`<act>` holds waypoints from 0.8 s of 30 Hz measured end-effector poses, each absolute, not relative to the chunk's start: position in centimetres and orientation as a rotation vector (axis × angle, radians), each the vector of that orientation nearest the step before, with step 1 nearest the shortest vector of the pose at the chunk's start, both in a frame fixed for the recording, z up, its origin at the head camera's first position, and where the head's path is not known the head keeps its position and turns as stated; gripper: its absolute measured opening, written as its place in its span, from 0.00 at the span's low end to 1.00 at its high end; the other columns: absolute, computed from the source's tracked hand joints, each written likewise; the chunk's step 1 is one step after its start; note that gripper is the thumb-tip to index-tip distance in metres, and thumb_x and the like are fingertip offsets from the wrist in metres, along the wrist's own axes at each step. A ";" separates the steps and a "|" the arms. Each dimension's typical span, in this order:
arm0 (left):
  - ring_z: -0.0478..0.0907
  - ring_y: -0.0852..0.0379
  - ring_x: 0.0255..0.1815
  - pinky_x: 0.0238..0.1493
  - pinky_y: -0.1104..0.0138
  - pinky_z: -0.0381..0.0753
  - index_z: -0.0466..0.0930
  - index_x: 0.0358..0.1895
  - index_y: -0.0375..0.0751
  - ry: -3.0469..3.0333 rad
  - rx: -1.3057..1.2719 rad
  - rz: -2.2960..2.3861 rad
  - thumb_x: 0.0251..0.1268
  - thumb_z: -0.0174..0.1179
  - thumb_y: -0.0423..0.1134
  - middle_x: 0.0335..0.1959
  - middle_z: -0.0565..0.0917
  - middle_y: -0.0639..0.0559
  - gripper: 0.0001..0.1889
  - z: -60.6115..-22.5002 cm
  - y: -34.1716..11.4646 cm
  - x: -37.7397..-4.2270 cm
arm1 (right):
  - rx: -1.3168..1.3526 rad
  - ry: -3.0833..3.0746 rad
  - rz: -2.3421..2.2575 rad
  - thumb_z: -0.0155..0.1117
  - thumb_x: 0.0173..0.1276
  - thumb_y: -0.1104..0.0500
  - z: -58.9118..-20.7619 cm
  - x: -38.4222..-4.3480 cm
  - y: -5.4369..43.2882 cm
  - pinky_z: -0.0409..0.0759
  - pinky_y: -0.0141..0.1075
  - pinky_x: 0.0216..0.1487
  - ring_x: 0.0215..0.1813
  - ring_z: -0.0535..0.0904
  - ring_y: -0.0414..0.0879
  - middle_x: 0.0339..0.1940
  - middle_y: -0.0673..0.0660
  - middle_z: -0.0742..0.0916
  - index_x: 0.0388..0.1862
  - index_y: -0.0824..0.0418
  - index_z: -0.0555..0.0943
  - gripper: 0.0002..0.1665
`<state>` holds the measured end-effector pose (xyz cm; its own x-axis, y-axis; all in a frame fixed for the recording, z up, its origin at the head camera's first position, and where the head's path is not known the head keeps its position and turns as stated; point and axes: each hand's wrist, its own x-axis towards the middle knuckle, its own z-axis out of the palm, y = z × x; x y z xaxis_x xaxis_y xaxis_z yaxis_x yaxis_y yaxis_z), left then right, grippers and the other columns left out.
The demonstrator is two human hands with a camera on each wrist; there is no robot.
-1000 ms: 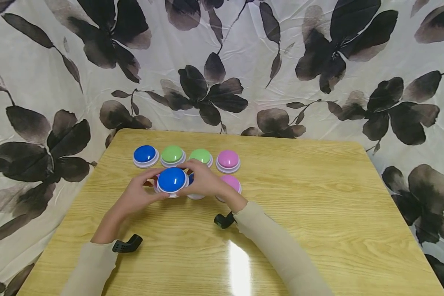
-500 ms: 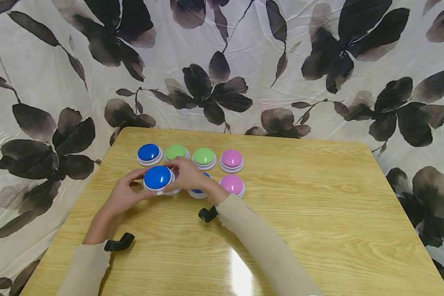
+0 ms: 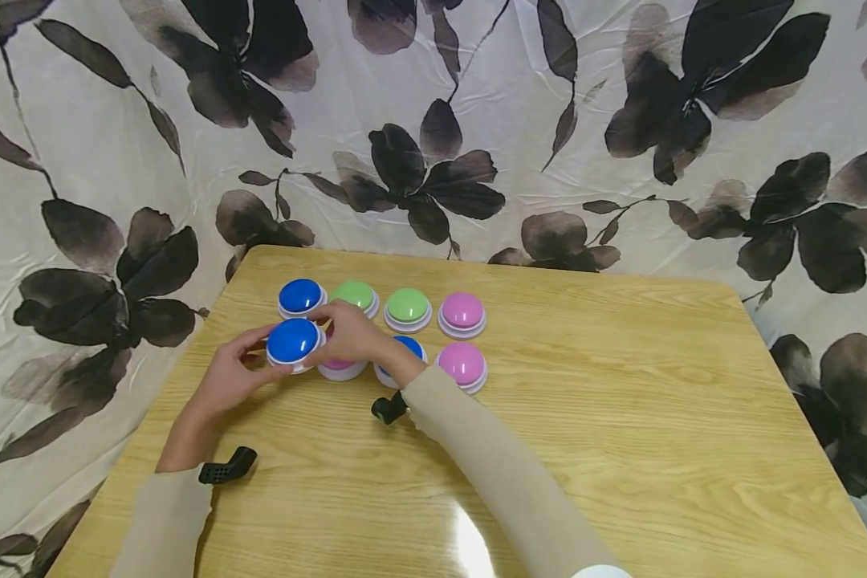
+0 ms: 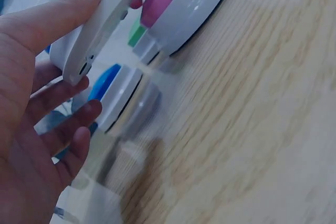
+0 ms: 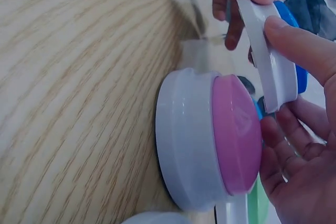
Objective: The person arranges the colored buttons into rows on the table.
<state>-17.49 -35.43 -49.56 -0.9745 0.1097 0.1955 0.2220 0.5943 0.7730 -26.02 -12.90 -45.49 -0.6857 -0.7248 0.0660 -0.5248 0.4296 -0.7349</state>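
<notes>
A push button with a blue dome and white base (image 3: 292,341) is held between both hands at the left of the group. My left hand (image 3: 231,371) grips its left side, thumb on the near edge of the base. From the other side my right hand (image 3: 354,335) pinches the base between thumb and fingers. In the left wrist view the held button (image 4: 102,30) is tilted and raised off the table, its underside partly showing. Right beside it, under my right hand, stands a pink button (image 5: 236,135), partly covered in the head view.
Behind stands a row of a blue button (image 3: 299,295), two green buttons (image 3: 408,306) and a pink button (image 3: 462,311). Nearer are another blue button (image 3: 410,347), partly behind my right wrist, and a pink button (image 3: 462,363). Floral cloth (image 3: 549,185) hangs behind the wooden table (image 3: 621,417).
Both hands have carried the blue button leftward, from over the front-row pink button to the row's left end. More of the front-row pink and blue buttons shows now. The view has shifted slightly.
</notes>
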 end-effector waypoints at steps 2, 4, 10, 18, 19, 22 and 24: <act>0.71 0.40 0.58 0.50 0.76 0.72 0.68 0.69 0.38 -2.683 -0.268 -1.331 0.59 0.70 0.40 0.63 0.73 0.39 0.35 -49.7 -35.6 -17.7 | -1.061 2.430 -1.090 0.81 0.49 0.46 -45.5 -26.2 -13.1 0.75 0.23 0.42 0.47 0.76 0.39 0.55 0.48 0.81 0.66 0.57 0.75 0.46; 0.71 0.41 0.58 0.50 0.74 0.72 0.68 0.69 0.38 -2.682 -0.253 -1.324 0.59 0.70 0.40 0.63 0.73 0.39 0.35 -49.7 -35.8 -17.8 | -1.047 2.441 -1.057 0.81 0.49 0.45 -45.4 -26.3 -13.4 0.74 0.23 0.42 0.48 0.76 0.40 0.55 0.47 0.81 0.66 0.56 0.75 0.46; 0.72 0.38 0.58 0.50 0.72 0.72 0.68 0.69 0.37 -2.697 -0.198 -1.290 0.59 0.70 0.43 0.63 0.73 0.37 0.36 -49.5 -36.2 -18.1 | -1.035 2.458 -0.971 0.80 0.50 0.45 -45.4 -27.3 -14.5 0.75 0.23 0.43 0.48 0.77 0.38 0.56 0.46 0.80 0.67 0.54 0.74 0.45; 0.72 0.37 0.57 0.48 0.76 0.73 0.67 0.69 0.37 -2.713 -0.124 -1.275 0.59 0.70 0.46 0.63 0.72 0.35 0.37 -49.9 -36.9 -17.7 | -1.013 2.420 -0.925 0.80 0.50 0.46 -45.8 -27.9 -16.0 0.75 0.24 0.47 0.51 0.76 0.37 0.55 0.45 0.81 0.66 0.53 0.74 0.44; 0.72 0.37 0.57 0.48 0.74 0.73 0.68 0.69 0.37 -2.720 -0.110 -1.268 0.59 0.70 0.46 0.63 0.72 0.35 0.37 -50.0 -37.0 -17.6 | -1.013 2.412 -0.921 0.81 0.49 0.47 -46.0 -27.8 -16.1 0.74 0.25 0.48 0.52 0.76 0.37 0.55 0.45 0.81 0.66 0.53 0.75 0.44; 0.72 0.37 0.55 0.49 0.64 0.75 0.68 0.69 0.37 -2.750 -0.073 -1.247 0.58 0.70 0.49 0.63 0.72 0.34 0.38 -50.4 -36.9 -17.4 | -0.990 2.410 -0.894 0.81 0.49 0.46 -46.5 -27.9 -16.3 0.74 0.24 0.48 0.52 0.75 0.36 0.55 0.44 0.81 0.66 0.51 0.75 0.44; 0.72 0.36 0.56 0.51 0.54 0.75 0.67 0.70 0.37 -2.757 -0.069 -1.246 0.58 0.70 0.51 0.63 0.72 0.34 0.39 -50.7 -36.8 -17.6 | -0.975 2.422 -0.885 0.81 0.49 0.46 -46.7 -28.0 -16.2 0.74 0.25 0.49 0.52 0.75 0.36 0.55 0.44 0.81 0.66 0.51 0.75 0.44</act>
